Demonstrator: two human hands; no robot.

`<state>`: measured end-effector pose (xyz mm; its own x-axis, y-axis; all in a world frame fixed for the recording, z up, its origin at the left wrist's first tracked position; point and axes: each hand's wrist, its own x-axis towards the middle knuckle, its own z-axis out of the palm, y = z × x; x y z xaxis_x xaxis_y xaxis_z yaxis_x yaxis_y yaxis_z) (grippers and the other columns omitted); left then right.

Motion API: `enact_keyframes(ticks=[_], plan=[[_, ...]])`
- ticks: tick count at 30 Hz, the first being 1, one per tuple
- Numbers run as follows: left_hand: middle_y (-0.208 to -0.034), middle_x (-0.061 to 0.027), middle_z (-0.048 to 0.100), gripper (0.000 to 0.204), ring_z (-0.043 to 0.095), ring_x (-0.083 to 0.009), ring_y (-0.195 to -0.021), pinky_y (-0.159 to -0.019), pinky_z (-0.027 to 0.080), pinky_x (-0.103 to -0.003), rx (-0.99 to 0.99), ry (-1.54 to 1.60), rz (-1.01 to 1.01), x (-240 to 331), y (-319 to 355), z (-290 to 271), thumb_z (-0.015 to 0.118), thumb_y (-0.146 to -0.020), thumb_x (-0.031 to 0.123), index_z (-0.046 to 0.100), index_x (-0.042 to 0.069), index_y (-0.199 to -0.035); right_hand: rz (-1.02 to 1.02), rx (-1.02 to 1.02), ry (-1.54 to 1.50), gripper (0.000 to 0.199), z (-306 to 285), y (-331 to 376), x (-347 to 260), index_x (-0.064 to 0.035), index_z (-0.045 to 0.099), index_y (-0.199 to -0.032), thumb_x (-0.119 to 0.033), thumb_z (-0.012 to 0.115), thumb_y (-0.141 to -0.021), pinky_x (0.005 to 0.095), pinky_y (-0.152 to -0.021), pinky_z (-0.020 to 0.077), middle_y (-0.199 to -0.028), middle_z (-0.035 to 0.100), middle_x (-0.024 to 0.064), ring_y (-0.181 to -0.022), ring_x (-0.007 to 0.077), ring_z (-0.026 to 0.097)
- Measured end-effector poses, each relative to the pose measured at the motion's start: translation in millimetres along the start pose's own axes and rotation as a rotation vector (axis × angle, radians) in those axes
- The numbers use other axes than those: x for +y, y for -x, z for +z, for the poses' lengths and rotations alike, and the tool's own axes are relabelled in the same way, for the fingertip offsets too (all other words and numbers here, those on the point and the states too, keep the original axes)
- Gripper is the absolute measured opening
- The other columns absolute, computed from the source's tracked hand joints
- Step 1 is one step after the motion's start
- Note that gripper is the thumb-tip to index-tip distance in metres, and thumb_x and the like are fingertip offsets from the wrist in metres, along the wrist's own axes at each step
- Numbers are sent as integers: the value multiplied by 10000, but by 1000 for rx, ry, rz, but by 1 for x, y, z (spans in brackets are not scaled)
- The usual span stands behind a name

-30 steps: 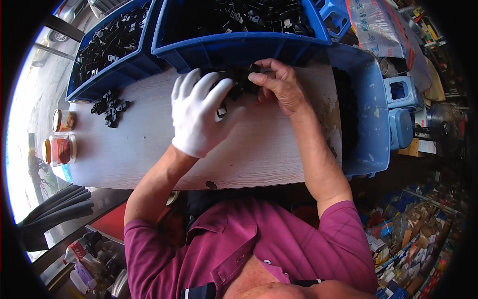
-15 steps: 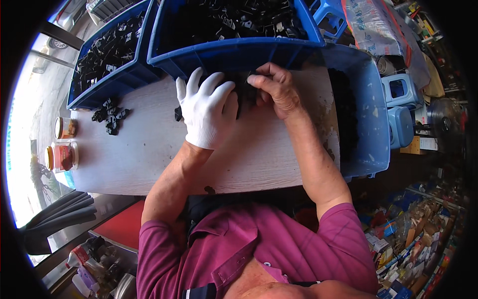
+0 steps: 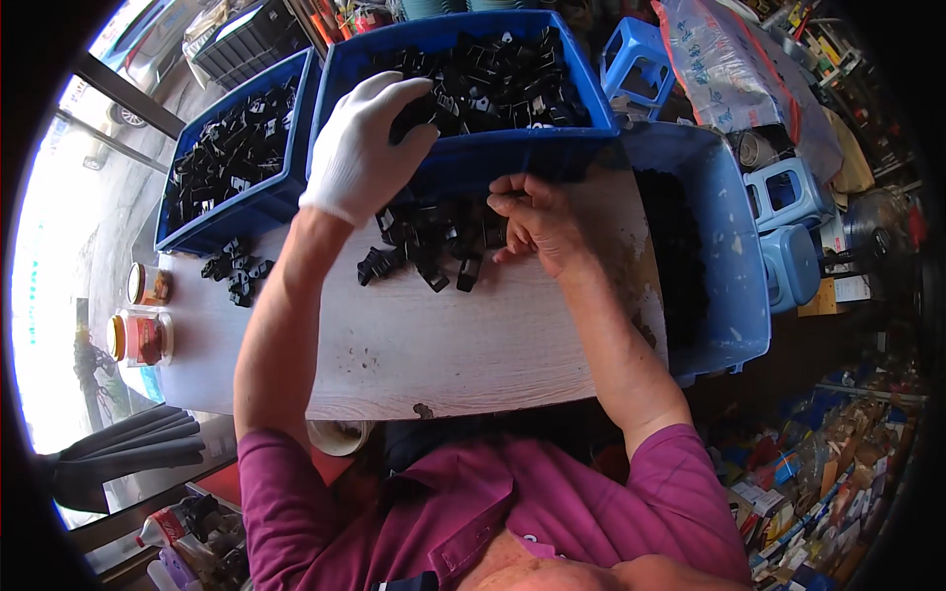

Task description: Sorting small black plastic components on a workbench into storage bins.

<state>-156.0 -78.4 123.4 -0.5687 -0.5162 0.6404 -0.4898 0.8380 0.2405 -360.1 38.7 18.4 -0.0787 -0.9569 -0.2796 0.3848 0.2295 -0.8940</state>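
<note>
My left hand (image 3: 367, 148), in a white glove, is raised over the near left rim of the large blue bin (image 3: 473, 158). Its thumb and fingers are apart, with nothing visible between them. Inside the bin lie many small black parts (image 3: 493, 84) with shiny metal bits. My bare right hand (image 3: 542, 225) is low over the table, at the right side of a loose pile of black parts (image 3: 424, 246). The thumb and forefinger are curled close together; what they hold, if anything, I cannot make out.
A second blue bin (image 3: 207, 219) of black parts stands at the left, with a small cluster of parts (image 3: 238, 271) in front. Two jars (image 3: 143, 338) sit at the left of the table (image 3: 473, 355). A pale blue tub (image 3: 731, 266) with dark contents adjoins its right edge.
My left hand has lifted away from the right hand, up and left to the large bin, uncovering the pile. The view has shifted; my right hand stays near the pile.
</note>
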Motion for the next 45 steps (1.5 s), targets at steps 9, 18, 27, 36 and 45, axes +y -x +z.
enact_keyframes(ticks=[9, 18, 27, 36, 45], plan=[[-1502, -187, 507, 805, 613, -377, -1292, -1058, 545, -453, -744, -100, -58, -60, -57, 74, 773, -868, 529, 490, 231, -1560, -26, -51, -11, 266, -5, -3, 4, -41, 638, -1147, -149, 760, -937, 374, -500, 612, -608, 506, -27, -455, 80, 521], [-1403, -174, 615, 814, 657, -394, -1232, -1005, 569, -481, -704, -246, -198, -64, -60, 85, 818, -764, 449, 546, 292, -1515, -36, -77, 29, 270, -3, -7, 4, -42, 634, -1165, -160, 740, -946, 368, -520, 608, -593, 492, -24, -480, 95, 541], [-1268, -123, 727, 579, 703, -359, -1155, -964, 584, -466, -793, -297, -166, -44, -71, 71, 711, -824, 260, 652, 259, -1400, -19, -36, 53, 265, -11, -6, 7, -67, 654, -1159, -195, 739, -944, 367, -522, 600, -549, 466, -27, -454, 112, 529], [-1262, -124, 733, 577, 704, -349, -1160, -976, 579, -449, -819, -230, -208, -52, -68, 70, 709, -820, 247, 666, 270, -1395, -27, -56, 31, 284, -6, -2, 2, -74, 677, -1145, -207, 782, -917, 361, -551, 618, -612, 556, -6, -503, 103, 565], [-1193, -141, 755, 474, 727, -351, -1101, -940, 595, -443, -762, -216, -228, -45, -70, 62, 667, -837, 205, 723, 229, -1307, -57, -61, 63, 230, -7, -6, 5, -94, 671, -1149, -203, 745, -960, 378, -533, 611, -564, 502, -24, -475, 107, 552]])
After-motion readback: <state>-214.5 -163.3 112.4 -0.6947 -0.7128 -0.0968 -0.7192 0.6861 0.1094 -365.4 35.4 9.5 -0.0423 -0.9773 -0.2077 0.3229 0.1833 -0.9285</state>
